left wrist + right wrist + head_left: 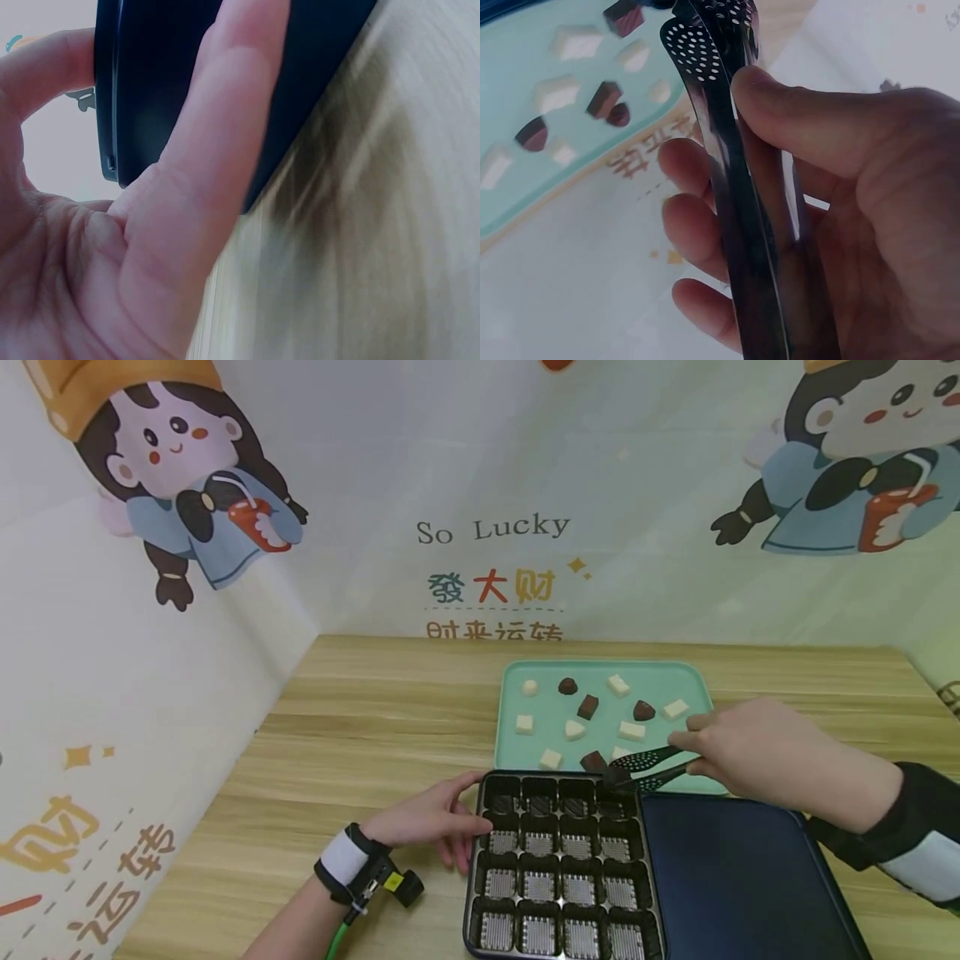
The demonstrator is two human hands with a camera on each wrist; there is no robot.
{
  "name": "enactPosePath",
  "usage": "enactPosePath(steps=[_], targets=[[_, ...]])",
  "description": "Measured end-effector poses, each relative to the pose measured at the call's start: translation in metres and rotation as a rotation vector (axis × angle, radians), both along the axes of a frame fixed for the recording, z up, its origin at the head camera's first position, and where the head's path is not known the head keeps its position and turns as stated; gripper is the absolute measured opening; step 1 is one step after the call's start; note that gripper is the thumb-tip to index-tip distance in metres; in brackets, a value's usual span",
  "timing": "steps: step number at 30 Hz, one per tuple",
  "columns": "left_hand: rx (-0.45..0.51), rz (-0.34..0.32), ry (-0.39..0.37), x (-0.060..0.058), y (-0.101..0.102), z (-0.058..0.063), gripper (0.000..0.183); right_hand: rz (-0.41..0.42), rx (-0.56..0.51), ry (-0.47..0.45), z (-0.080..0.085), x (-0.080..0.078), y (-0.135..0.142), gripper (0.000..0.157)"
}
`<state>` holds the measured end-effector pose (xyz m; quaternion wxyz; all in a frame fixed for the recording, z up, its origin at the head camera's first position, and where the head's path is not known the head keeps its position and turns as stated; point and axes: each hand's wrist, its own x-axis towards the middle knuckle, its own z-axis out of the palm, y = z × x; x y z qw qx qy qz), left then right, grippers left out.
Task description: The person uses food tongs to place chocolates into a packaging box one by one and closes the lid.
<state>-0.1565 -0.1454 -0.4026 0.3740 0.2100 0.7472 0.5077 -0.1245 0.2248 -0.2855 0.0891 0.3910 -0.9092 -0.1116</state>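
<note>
My left hand (431,822) grips the left edge of a black compartment box (558,860), thumb over its rim and fingers along its side. Up close in the left wrist view, the dark box wall (150,97) sits between thumb and finger. My right hand (757,756) holds black perforated tongs (652,768), thumb on one arm and fingers curled round the other. Their tips are over the far right compartment, at a dark chocolate piece (617,777); I cannot tell whether they pinch it. Dark pieces sit in the far row; the nearer compartments show ridged bottoms.
Behind the box, a mint green tray (513,693) bears several white and dark chocolates. A dark blue lid (742,868) lies open at the box's right. All stand on a wooden table (375,718) against a printed backdrop (360,485).
</note>
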Motion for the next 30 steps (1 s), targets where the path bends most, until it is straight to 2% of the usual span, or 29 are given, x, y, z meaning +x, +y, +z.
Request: enactPosePath(steps=[6, 10, 15, 19, 22, 24, 27, 30], targets=[[-0.004, 0.008, -0.003, 0.001, 0.0, 0.0, 0.08, 0.053, 0.12, 0.086, 0.0, 0.002, -0.028, 0.018], [-0.004, 0.009, -0.006, 0.0, 0.0, 0.0, 0.079, 0.075, 0.136, 0.165, -0.003, 0.005, -0.049, 0.038], [-0.001, 0.009, -0.005, 0.0, 0.001, 0.0, 0.079, 0.038, 0.221, 0.254, -0.01, 0.011, -0.074, 0.053], [0.004, 0.005, -0.004, 0.0, 0.002, -0.001, 0.079, 0.002, 0.379, 0.318, -0.016, 0.012, -0.089, 0.054], [0.004, 0.003, -0.002, -0.001, 0.002, -0.001, 0.079, -0.028, 0.504, 0.329, -0.02, 0.011, -0.097, 0.051], [0.003, 0.004, -0.002, -0.001, 0.002, -0.001, 0.079, -0.04, 0.543, 0.318, -0.02, 0.01, -0.1, 0.051], [0.003, 0.005, -0.001, -0.001, 0.001, -0.001, 0.079, -0.041, 0.487, 0.276, -0.019, 0.007, -0.098, 0.052], [0.005, 0.006, 0.0, 0.0, 0.0, -0.001, 0.078, -0.034, 0.338, 0.202, -0.01, 0.005, -0.091, 0.052]])
